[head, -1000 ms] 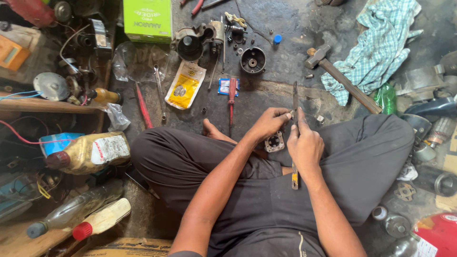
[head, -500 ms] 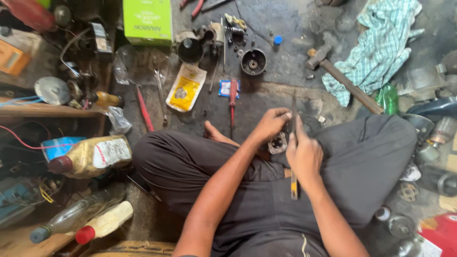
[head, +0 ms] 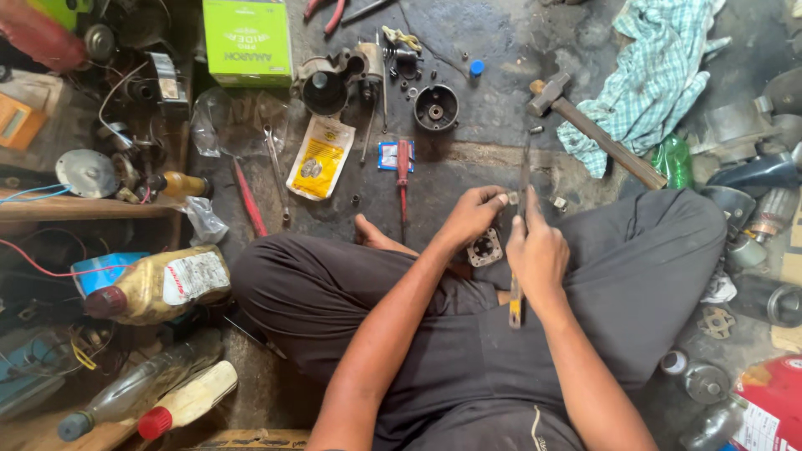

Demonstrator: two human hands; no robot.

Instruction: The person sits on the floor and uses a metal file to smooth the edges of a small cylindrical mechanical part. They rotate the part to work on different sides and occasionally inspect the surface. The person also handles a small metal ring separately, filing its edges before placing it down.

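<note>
Nearest us, above our crossed legs, our right hand (head: 539, 250) is closed around a slim file-like tool (head: 520, 242) with a yellow-tipped handle, its blade pointing far; just left, our left hand (head: 474, 213) pinches a small pale part (head: 512, 198) between fingertips against that blade, over a small square metal plate (head: 485, 247) resting on our lap; we judge the dressing of that part is in hand, calling next for steady strokes; farther off lie a red screwdriver (head: 403, 175) and a hammer (head: 589, 129)

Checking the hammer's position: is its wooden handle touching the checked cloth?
Touching. The head view shows the hammer handle running under the checked cloth edge.
</note>
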